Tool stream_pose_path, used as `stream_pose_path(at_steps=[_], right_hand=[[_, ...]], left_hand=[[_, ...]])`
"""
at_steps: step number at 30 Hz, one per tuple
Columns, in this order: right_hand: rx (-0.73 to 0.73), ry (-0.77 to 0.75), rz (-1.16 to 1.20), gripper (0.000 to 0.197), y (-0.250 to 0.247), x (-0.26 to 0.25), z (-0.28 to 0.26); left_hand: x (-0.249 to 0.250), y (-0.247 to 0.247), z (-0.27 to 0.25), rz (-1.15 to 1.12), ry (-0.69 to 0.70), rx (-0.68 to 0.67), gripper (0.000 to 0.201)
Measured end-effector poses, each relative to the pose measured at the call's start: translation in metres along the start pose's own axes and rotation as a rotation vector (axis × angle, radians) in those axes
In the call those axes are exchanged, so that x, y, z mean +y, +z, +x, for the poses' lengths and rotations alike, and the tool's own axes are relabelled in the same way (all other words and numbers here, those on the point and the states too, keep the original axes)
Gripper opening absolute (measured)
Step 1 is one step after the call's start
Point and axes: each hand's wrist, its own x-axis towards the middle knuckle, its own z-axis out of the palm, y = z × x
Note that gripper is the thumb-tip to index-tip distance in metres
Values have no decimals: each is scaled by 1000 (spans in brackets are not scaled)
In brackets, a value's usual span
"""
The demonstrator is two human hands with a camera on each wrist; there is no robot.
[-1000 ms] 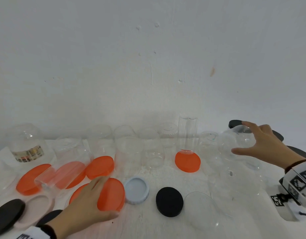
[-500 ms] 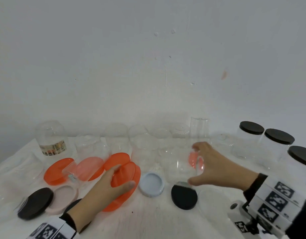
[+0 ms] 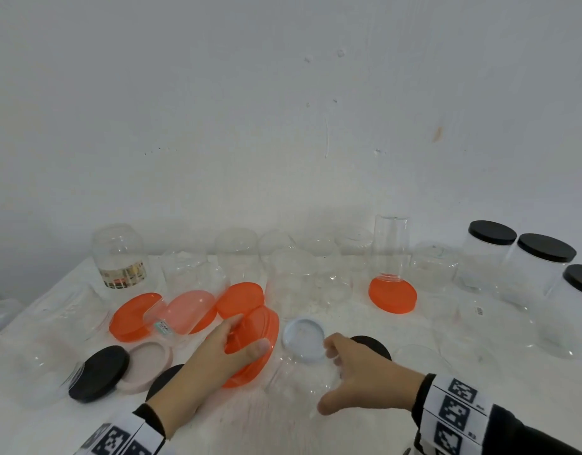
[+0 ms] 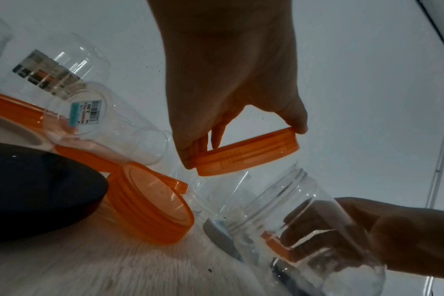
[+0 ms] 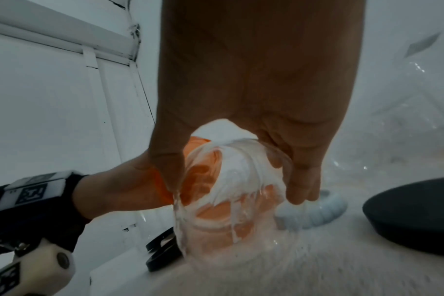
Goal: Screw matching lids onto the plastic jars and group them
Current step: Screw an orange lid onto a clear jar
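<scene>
My left hand (image 3: pixel 245 336) pinches the rim of an orange lid (image 3: pixel 257 356) between thumb and fingers and holds it tilted, just off the table. The left wrist view shows that lid (image 4: pixel 246 158) under my left hand (image 4: pixel 246 138), with the open threaded mouth of a clear jar (image 4: pixel 292 210) just below it. My right hand (image 3: pixel 329 376) grips this clear jar (image 3: pixel 299 376) by its body at the front centre, right of the lid. From the right wrist, my right hand (image 5: pixel 237 188) wraps the jar (image 5: pixel 228 200), and the orange shows through it.
A light blue lid (image 3: pixel 304 338) and a black lid (image 3: pixel 375 346) lie just behind the jar. More orange lids (image 3: pixel 135 316), a black lid (image 3: pixel 99 372) and a pinkish lid (image 3: pixel 150 362) lie left. Several open clear jars (image 3: pixel 237 257) line the wall. Three black-lidded jars (image 3: pixel 545 257) stand right.
My right hand left the black-lidded jars, took a clear jar from the back row and brought it to the front centre. My left hand lifted and tilted the orange lid.
</scene>
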Motion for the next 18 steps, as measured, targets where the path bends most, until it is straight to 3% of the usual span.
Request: stream_pose_path(at_steps=[11,18], right_hand=[[-36,17,127,113,14,16,16],[-60,-7,186,109,14,22,19]], left_hand=[[-2,13,9,27,23,-49,122],[4,27,9,155,87,-80,121]])
